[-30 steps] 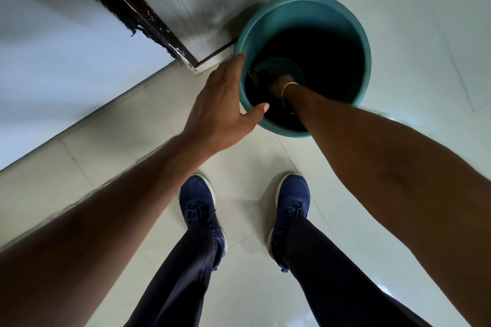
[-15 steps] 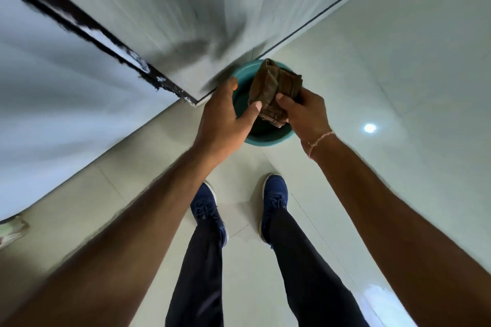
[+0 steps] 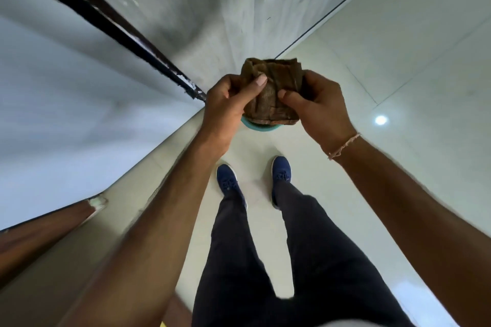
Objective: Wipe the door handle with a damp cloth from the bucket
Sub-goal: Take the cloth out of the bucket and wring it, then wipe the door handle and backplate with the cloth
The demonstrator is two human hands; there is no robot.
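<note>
Already out of the bucket, the brown cloth is gripped by left hand and right hand; the handle, unseen, awaits wiping.

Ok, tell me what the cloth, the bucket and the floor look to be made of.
Cloth: brown woven fabric, matte, with ribbed texture and soft folds; dampness cannot be told.
Bucket: only a teal rim sliver shows, smooth, probably plastic.
Floor: pale glossy tiles, likely ceramic, with grout lines and mirrored ceiling lights.
</note>
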